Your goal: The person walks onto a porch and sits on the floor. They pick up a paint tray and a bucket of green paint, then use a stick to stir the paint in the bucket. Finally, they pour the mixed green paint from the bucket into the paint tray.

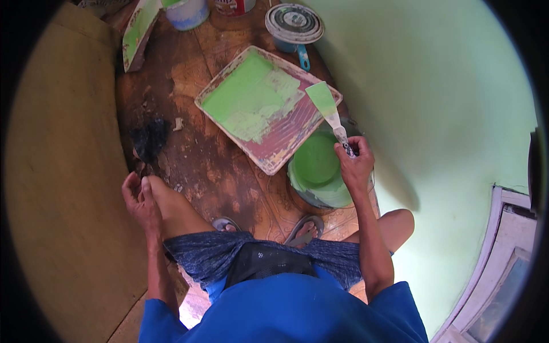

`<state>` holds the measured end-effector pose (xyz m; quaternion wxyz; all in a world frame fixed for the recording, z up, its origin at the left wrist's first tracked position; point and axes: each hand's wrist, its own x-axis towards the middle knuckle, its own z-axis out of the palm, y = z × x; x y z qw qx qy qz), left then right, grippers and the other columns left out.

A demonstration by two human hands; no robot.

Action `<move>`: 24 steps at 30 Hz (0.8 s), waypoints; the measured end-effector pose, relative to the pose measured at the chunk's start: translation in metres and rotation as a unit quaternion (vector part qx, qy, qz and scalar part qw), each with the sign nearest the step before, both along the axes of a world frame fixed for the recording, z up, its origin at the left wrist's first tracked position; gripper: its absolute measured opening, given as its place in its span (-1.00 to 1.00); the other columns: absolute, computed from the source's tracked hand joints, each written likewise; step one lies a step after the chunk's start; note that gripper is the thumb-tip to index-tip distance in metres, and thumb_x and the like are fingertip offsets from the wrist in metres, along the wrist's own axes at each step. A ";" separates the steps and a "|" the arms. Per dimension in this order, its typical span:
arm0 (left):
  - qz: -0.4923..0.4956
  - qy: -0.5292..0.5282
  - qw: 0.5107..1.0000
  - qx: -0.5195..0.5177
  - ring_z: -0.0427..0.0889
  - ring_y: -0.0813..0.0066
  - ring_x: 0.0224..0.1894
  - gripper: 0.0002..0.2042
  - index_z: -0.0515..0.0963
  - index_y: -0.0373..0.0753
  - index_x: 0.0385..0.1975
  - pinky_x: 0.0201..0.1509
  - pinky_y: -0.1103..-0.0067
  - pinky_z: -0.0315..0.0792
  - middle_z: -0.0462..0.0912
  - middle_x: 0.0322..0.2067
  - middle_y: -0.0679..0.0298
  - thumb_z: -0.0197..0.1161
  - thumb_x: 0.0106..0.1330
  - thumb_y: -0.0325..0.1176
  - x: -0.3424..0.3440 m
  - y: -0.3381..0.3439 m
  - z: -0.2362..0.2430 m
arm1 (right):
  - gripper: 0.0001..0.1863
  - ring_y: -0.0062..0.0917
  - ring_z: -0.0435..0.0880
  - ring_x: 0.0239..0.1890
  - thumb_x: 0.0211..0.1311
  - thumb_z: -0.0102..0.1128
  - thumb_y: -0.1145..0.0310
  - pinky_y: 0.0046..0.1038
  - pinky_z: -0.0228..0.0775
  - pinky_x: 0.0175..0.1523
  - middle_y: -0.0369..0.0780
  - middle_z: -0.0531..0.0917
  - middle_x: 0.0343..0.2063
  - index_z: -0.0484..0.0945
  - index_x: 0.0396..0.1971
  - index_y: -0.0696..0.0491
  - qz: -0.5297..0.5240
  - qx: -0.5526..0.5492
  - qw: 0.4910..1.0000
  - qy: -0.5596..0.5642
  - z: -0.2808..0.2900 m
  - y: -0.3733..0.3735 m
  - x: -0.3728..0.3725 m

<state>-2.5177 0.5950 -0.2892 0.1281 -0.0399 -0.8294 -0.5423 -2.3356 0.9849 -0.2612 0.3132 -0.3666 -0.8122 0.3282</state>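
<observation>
My right hand (357, 166) is closed round the handle of a putty knife (325, 105). Its blade, coated in light green paint, points up and left over the right corner of a paint tray (273, 153). Light green paint covers much of the tray, and bare reddish ridges show on its right side. Below the putty knife and partly behind my right hand stands a bucket of green paint (314, 162), its rim smeared. My left hand (141, 203) rests by my left knee, fingers loosely curled and apart, with nothing in it.
A lidded tub (293, 24) with a blue handle beside it stands against the green wall (434, 86). Farther back are a white-and-blue bucket (187, 14), a red can (234, 6) and a green-smeared board (137, 37). A black scrap (150, 139) lies on the stained floor (200, 166).
</observation>
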 end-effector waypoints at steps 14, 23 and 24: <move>0.029 -0.014 0.994 -0.102 0.29 0.25 0.11 -0.45 0.29 -0.35 0.04 0.20 0.40 0.13 0.33 0.01 0.08 0.09 0.22 -0.02 0.024 -0.044 0.004 | -0.56 -0.13 0.56 -0.26 -0.13 0.24 0.09 -0.18 0.38 -0.14 -0.03 0.58 -0.39 0.50 -0.32 0.13 -0.021 0.123 0.989 -0.079 -0.007 0.144 -0.247; -0.119 -0.042 0.929 -0.347 0.18 -0.03 0.16 -0.29 0.27 -0.33 0.02 0.22 0.20 0.06 0.22 0.07 -0.07 0.18 0.01 0.13 0.065 -0.057 0.098 | -0.49 -0.26 0.51 -0.17 0.02 0.16 -0.05 -0.25 0.35 -0.10 -0.11 0.54 -0.26 0.50 -0.20 0.09 0.067 0.237 0.969 0.003 0.035 0.130 -0.254; -0.133 -0.056 0.926 -0.349 0.18 -0.04 0.16 -0.28 0.27 -0.33 0.02 0.22 0.19 0.06 0.21 0.07 -0.07 0.21 -0.02 0.13 0.067 -0.057 0.108 | -0.55 -0.26 0.53 -0.23 0.05 0.14 -0.02 -0.25 0.35 -0.15 -0.13 0.55 -0.33 0.51 -0.28 0.09 0.087 0.234 0.968 -0.008 0.043 0.125 -0.243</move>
